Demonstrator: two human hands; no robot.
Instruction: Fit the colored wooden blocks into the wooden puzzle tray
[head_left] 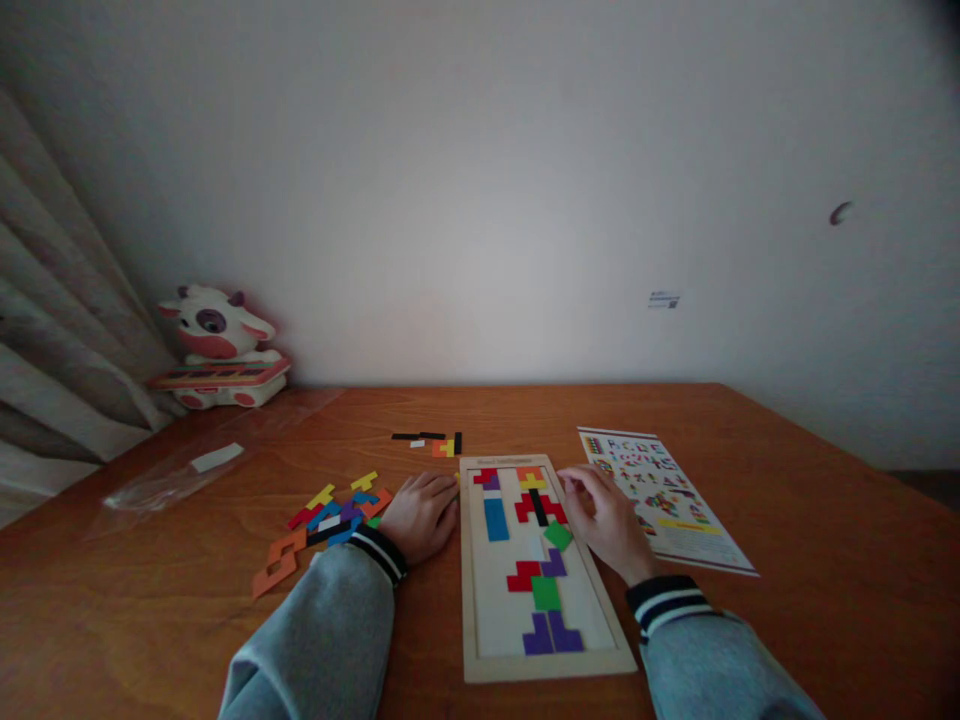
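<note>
My left hand (421,517) is closed beside the left edge of the wooden puzzle board (469,600). A sliver of a yellow puzzle piece (457,479) shows at its fingertips; the rest is hidden. At the board's upper right edge, my right hand (604,520) is curled, thumb and finger close together; anything in it is hidden. On the board lie a blue rectangle (496,520), a black bar (538,507) between red pieces, a tilted green square (558,535), another green square (546,593) and several purple pieces (564,632). An orange and yellow group (532,477) sits near the top.
Loose coloured pieces (337,520) are heaped left of my left hand. Black, white and orange pieces (442,449) lie behind the board. A printed pattern sheet (675,500) is at the right. Clear plastic wrapping (165,490) and a cow-shaped toy keyboard (221,350) are far left.
</note>
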